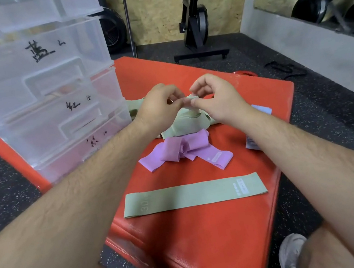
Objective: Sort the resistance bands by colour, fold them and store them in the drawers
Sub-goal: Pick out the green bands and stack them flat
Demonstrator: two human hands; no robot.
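1. Gym room with a black speckled rubber floor (3,188); a red vinyl pad (212,234) is lying on it and carrying the work.
2. The left hand (159,106) and right hand (215,101) are both pinching one pale green fabric resistance band (184,114) between thumb and fingertips, holding it above a heap of similar green bands (182,129) mid-pad.
3. Crumpled lilac fabric bands (181,150) are lying just in front of that heap.
4. One sage green band (194,194) is lying flat, nearest the person.
5. A stack of clear plastic drawers (44,86) with handwritten labels is standing at the pad's left edge.
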